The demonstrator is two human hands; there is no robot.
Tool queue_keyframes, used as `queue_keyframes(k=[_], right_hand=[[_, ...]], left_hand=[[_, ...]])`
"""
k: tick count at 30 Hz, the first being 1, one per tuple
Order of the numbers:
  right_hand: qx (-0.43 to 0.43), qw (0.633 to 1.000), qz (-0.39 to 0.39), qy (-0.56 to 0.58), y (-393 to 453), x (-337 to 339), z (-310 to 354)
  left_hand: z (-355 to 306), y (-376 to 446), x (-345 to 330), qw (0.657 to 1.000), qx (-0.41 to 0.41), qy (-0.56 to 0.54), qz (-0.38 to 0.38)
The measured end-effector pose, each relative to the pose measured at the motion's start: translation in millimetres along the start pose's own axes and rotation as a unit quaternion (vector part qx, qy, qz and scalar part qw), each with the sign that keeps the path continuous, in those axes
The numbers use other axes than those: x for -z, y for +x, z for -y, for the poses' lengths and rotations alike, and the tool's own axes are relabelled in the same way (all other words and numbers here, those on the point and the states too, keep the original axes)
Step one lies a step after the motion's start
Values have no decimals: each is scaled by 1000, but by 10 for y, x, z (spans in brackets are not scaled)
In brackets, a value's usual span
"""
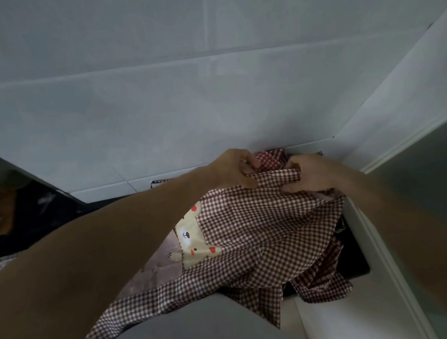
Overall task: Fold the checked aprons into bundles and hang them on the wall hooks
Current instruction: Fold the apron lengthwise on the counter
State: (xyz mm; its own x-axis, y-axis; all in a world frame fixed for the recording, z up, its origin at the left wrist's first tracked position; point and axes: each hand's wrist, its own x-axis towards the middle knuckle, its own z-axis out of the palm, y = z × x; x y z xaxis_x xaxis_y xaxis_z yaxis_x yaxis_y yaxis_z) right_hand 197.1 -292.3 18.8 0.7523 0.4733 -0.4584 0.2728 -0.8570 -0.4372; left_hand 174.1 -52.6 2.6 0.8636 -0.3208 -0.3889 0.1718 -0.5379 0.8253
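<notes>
head view: both bare forearms reach forward and meet near the centre of the frame, against a pale tiled wall. left hand has its fingers curled and pinches a gathered edge of the brown-and-white checked apron at the top. right hand sits just beside it, fingers curled round a fold of the same cloth, with a short band of fabric stretched between the two hands. apron hangs down and toward the camera from this grip, loosely draped and creased rather than bundled. cream bear patch with red spots lies on the left part of the cloth, partly tucked under a fold. lower hem spreads over a light grey surface at the bottom of the frame. a second piece of red checked fabric shows behind the hands, close to the wall; it may be another apron, but little of it is visible. white ledge runs along the right side, touching the hanging cloth. a dark reflective panel sits at the left edge.
</notes>
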Motion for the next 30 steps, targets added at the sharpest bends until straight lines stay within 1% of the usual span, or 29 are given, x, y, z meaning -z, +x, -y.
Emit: queue_keyframes(k=[3, 5, 6, 8, 10, 11, 13, 15, 16, 17, 19, 21, 22, 23, 26, 28, 30], right_hand=[[53, 997, -15, 54, -1, 74, 162], [49, 994, 14, 99, 45, 85, 253], [41, 993, 29, 103, 75, 81, 264], [43, 995, 29, 83, 146, 54, 227], [55, 995, 3, 84, 190, 31, 210], [59, 994, -16, 93, 209, 25, 198], [62, 988, -50, 130, 240, 38, 191], [60, 986, -68, 142, 252, 69, 196], [55, 989, -70, 117, 249, 94, 210], [53, 995, -63, 63, 253, 125, 208], [42, 997, -14, -58, 248, 233, 183], [2, 991, 44, -127, 219, 376, 113], [-20, 988, 64, -142, 186, 460, 84], [-42, 986, 79, -138, 157, 549, 39], [-102, 992, 75, -27, 39, 769, -2], [-100, 994, 44, 17, -1, 866, -62], [-75, 996, -16, 36, -10, 916, -150]], left_hand=[[-11, 13, -33, 999, -33, 23, -19], [-10, 0, -42, 999, -43, 19, -23], [-9, -5, -43, 998, -47, 14, -27], [-7, -9, -33, 998, -44, 2, -37], [-9, -10, -12, 999, -23, 10, -35], [-9, -7, -3, 999, -18, 34, -31], [2, -1, 8, 995, -30, 92, -35], [2, -10, 17, 992, -35, 113, -51], [4, -10, 19, 990, -32, 123, -56], [4, -6, 18, 988, -27, 137, -59], [15, 2, 17, 984, -9, 165, -60], [25, 14, 21, 981, 3, 188, -53], [32, 22, 23, 979, 7, 197, -46], [28, 27, 19, 978, 9, 206, -35], [22, 35, -3, 973, 23, 230, -8], [26, 46, -21, 971, 22, 237, -1], [25, 69, -25, 973, 16, 230, -5]])
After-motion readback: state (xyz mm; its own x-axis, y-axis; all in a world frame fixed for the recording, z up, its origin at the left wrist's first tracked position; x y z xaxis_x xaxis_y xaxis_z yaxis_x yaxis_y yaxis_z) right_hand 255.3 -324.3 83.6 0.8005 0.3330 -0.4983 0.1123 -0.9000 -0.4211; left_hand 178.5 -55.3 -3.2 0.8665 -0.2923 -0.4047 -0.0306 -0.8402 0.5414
